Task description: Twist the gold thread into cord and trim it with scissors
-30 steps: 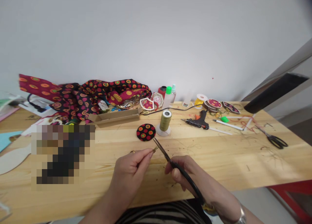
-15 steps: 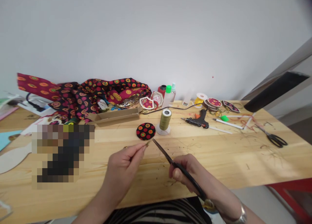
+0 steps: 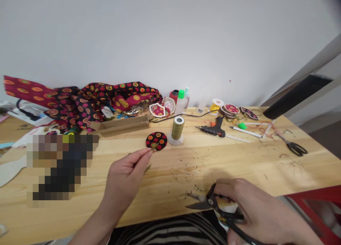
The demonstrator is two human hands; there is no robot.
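Cluttered wooden tabletop [image 3: 253,167] stretching beneath a white wall [image 3: 160,32], left hand [image 3: 125,175] pinching olive thread bit [image 3: 147,167] mid-frame, right hand [image 3: 255,213] gripping black scissors [image 3: 206,201] lower right.

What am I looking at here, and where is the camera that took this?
There is no machine here. These are a person's two bare hands, seen from a camera worn on the head that looks forward and down, which is why the arms come in from the bottom of the picture. The left hand pinches a small olive piece, too small to identify, just in front of a round patterned fabric disc. The right hand grips black scissors near the front edge of the wooden table. Farther back are an olive thread spool, a glue gun, a second pair of scissors, a cardboard box and a heap of patterned cloth.
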